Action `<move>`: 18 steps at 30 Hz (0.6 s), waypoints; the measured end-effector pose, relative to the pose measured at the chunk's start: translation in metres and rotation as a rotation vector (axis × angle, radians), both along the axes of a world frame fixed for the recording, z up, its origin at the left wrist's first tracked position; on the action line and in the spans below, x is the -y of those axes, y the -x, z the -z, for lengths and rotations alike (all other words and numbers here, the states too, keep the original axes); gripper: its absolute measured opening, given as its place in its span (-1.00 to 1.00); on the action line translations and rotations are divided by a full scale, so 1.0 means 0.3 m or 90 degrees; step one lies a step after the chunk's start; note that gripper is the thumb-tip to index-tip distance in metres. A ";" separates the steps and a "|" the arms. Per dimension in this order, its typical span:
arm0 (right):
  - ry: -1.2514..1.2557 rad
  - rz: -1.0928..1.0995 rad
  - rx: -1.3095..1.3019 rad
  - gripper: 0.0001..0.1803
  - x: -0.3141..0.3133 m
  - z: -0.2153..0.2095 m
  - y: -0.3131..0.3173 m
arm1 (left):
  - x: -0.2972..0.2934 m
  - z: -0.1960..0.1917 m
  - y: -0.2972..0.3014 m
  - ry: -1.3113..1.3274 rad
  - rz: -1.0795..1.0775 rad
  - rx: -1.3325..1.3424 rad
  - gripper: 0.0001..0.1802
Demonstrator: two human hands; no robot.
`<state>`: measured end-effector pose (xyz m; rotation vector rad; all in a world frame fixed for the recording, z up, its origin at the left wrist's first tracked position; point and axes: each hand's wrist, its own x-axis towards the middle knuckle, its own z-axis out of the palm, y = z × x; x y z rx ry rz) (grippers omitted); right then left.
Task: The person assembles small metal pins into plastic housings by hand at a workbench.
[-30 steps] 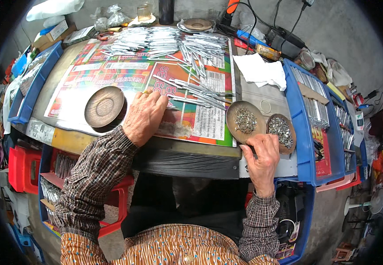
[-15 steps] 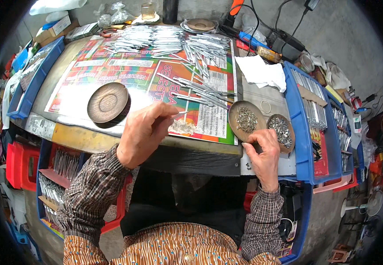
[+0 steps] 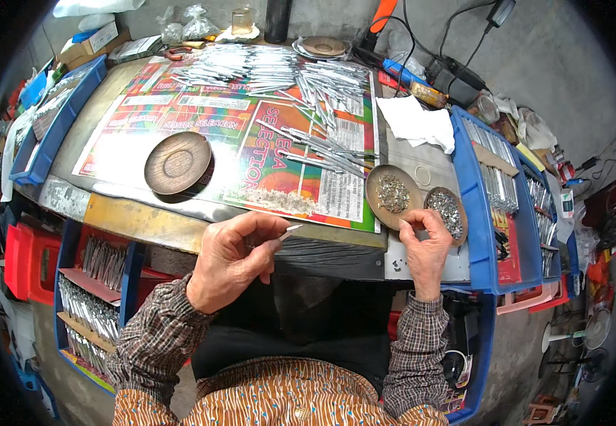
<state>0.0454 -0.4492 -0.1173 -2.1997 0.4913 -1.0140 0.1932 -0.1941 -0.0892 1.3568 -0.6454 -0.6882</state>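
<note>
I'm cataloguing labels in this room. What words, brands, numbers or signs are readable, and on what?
Colourful sheet: large lettering is legible, but I won't copy the wording.
Pale panel at its right: fine print, too small to read.
Red card in the blue tray: yellow print, unclear.

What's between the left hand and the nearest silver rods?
Head view: the table edge, then the printed sheet with pale bits scattered on it.

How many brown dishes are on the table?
4: a left dish, left of centre; a back dish at the far edge; a filled dish by the right hand; a smaller dish just right of it. Others may be hidden.
</note>
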 end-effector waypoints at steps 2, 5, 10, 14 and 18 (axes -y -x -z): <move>-0.001 0.019 0.005 -0.88 -0.006 0.000 0.000 | 0.006 0.001 0.009 0.012 0.017 0.010 -0.79; 0.051 0.034 0.003 -0.86 -0.009 0.008 -0.008 | 0.002 0.000 0.030 -0.013 -0.020 -0.014 -0.89; 0.091 0.029 0.044 -0.86 -0.019 0.006 -0.010 | 0.006 0.020 0.045 0.005 0.011 -0.036 -0.85; 0.045 0.039 0.105 -0.88 -0.053 0.001 -0.004 | 0.009 0.016 0.070 0.023 0.022 -0.048 -0.84; -0.067 0.023 0.112 -0.89 -0.108 0.006 0.005 | 0.027 0.032 0.092 0.029 0.004 -0.075 -0.82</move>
